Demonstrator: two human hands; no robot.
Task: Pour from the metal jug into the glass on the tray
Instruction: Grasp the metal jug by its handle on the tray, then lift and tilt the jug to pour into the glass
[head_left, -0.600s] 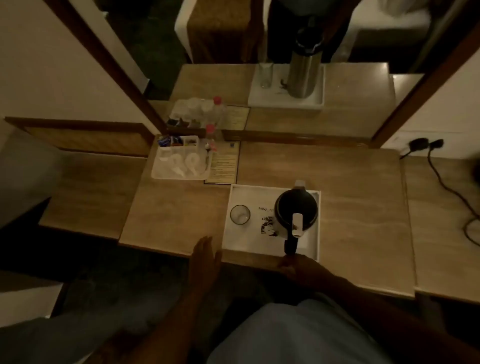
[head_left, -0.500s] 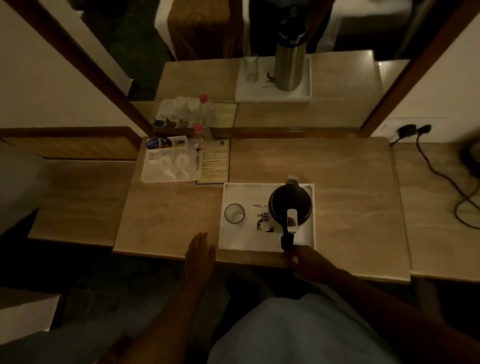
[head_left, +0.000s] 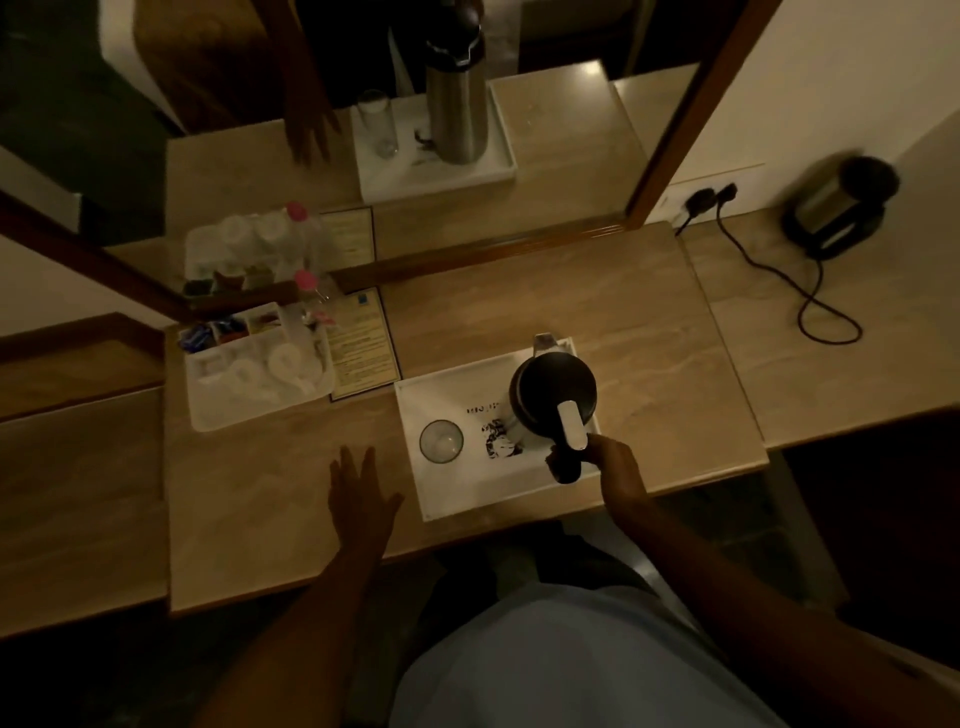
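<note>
- On the white tray (head_left: 457, 499) at the near edge of the wooden desk (head_left: 597, 306), the metal jug (head_left: 553, 392) is standing upright toward the right side, its dark lid facing the camera and its spout pointing away from the person.
- The right hand (head_left: 610, 460) is now closing around the jug's dark handle (head_left: 566, 465); half a second ago it was only reaching the handle's tip from below the desk edge, so the grasp is just being made.
- The left hand (head_left: 363, 493) is lying open and flat on the desk just left of the tray, fingers spread, holding nothing; it has come forward from the desk's edge.
- The glass (head_left: 441, 441) is standing on the left part of the tray, apart from the jug, and looks empty, though the dim light makes that uncertain.
- The jug does not appear lifted or tilted yet, so pouring is still to come; the next move probably calls for raising it and swinging the spout leftward over the glass.
- The mirror (head_left: 415, 104) behind is showing the jug's steel body.
</note>
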